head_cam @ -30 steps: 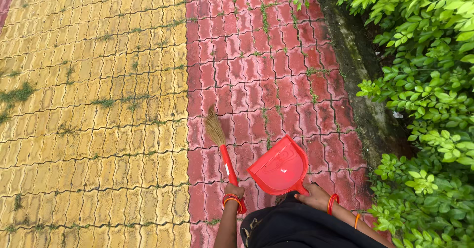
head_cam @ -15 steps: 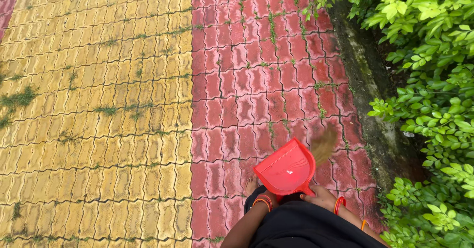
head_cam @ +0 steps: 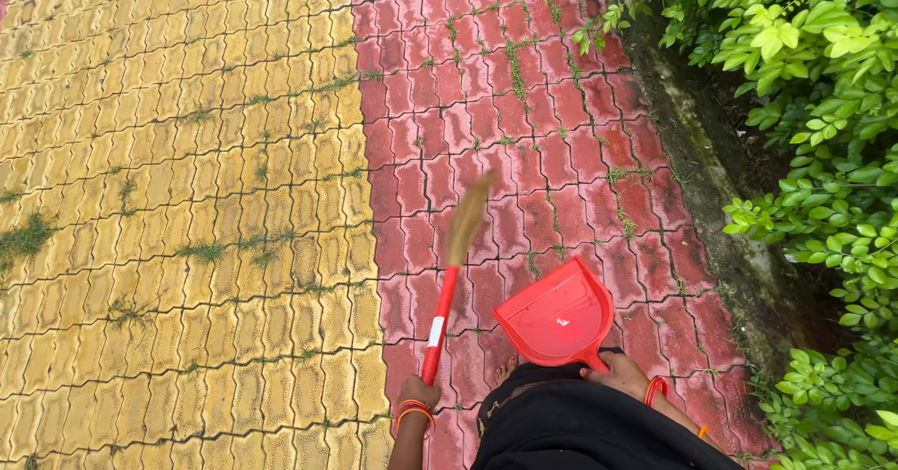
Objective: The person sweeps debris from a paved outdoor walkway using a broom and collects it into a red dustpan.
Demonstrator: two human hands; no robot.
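One head cam, looks steeply down from standing height, fwd along the pavers (head_cam: 234, 199).

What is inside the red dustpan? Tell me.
The red dustpan shows a bare red inner surface with a small bright glint; no debris is visible. Its handle end is covered by the right hand.

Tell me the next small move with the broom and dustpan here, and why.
Probably lower the dustpan until its front lip meets the red pavers, then draw the broom toward it. The right hand holds the pan tilted above the ground, and the left hand has the blurred bristles out ahead over the paving.
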